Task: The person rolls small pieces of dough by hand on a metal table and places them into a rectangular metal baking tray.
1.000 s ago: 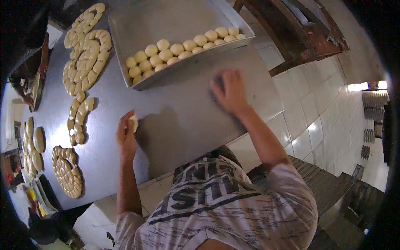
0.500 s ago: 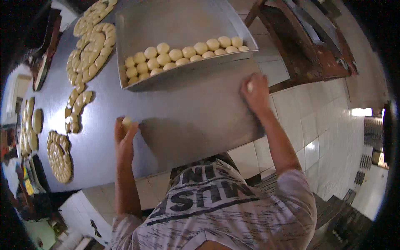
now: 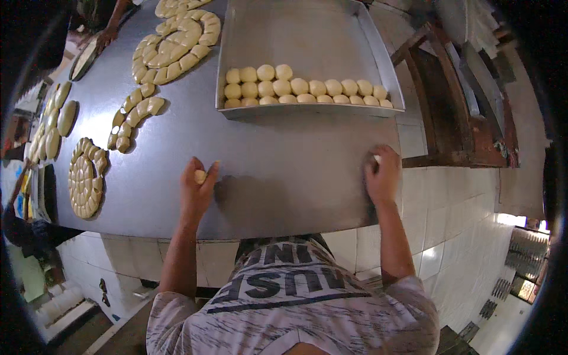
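Note:
My left hand (image 3: pixel 197 188) is closed around a small dough ball (image 3: pixel 200 176), which shows between thumb and fingers just above the metal table (image 3: pixel 290 171). Over by the table's right edge my right hand (image 3: pixel 384 177) is curled, with a pale bit of dough (image 3: pixel 377 158) showing at its fingers; the rest of that piece is hidden. Beyond both hands stands a shallow metal tray (image 3: pixel 313 110). Rows of round dough balls (image 3: pixel 316 88) line its near side, with a third row at the left part.
Coiled strips of cut dough (image 3: pixel 86 177) lie on the table's left, with a larger coil (image 3: pixel 171 50) farther back. Longer dough pieces (image 3: pixel 52 142) rest at the far left. Another person's hand (image 3: pixel 106 36) touches the table's far left edge. A wooden rack (image 3: pixel 438 106) stands right of the tray.
The view has shifted, so the table and tray sit differently in it. My hands still hold dough, and the right one has come nearer the table's front edge.

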### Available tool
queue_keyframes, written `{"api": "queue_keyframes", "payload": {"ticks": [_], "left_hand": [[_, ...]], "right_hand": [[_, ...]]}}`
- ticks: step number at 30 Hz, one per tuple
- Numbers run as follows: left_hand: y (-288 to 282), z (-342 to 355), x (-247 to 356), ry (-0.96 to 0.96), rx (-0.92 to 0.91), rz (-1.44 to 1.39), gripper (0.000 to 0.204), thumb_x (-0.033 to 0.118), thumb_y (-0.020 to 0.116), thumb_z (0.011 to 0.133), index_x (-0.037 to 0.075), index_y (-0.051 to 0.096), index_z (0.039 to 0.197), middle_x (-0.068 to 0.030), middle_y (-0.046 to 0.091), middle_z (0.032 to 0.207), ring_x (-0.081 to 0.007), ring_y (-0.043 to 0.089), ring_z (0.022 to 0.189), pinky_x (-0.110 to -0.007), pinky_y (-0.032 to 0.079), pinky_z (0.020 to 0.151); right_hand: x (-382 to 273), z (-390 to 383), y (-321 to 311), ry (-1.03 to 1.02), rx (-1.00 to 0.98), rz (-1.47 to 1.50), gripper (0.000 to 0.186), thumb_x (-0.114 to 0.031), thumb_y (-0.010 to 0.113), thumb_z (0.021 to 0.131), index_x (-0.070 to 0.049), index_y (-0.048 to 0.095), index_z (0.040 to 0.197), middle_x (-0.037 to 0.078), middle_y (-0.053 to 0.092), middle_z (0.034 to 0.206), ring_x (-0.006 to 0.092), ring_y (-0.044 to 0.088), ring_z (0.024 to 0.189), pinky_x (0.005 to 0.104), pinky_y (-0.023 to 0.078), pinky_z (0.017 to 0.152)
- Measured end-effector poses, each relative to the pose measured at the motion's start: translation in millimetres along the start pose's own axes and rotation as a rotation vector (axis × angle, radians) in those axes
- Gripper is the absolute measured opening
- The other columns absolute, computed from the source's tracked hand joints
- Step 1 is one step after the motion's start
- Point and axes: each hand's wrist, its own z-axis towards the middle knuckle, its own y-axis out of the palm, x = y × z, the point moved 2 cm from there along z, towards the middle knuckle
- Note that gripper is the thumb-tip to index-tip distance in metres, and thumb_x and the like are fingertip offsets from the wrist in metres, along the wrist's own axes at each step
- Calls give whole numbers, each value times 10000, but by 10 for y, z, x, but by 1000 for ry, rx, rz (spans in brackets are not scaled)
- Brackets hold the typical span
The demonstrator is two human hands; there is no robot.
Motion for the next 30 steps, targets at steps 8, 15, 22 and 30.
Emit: {"api": "queue_keyframes", "payload": {"ticks": [8,15,22,30], "left_hand": [[-71,-11,-88,424,31,518,404,236,570,864,105,486,1237,-130,601,909,-317,526,927,-409,338,944],[-825,372,-505,139,331,331,221,237,580,855,75,648,990,-142,607,936,-332,538,902,-403,409,862],[-1649,956,-1391,-169,759,740,302,329,583,846,59,656,960,-190,582,996,-353,539,886,-422,421,852],[-1633,1605,-1502,75,524,534,422,394,581,841,58,559,1095,-220,589,1007,-362,568,939,-437,448,815]], "right_hand": [[-298,1671,-17,314,400,954,270,-166,586,849,-47,592,1092,60,575,1028,185,556,939,336,463,806],[-705,1868,853,258,174,738,309,-130,561,876,-6,559,1159,107,598,1114,194,562,1010,300,454,854],[-1298,-99,292,69,-215,301,223,-109,554,872,-18,597,1071,144,565,1059,293,541,975,395,427,875],[-1173,-68,344,78,-116,301,185,-115,536,885,-26,610,1029,133,575,1013,271,545,928,371,432,841]]}}
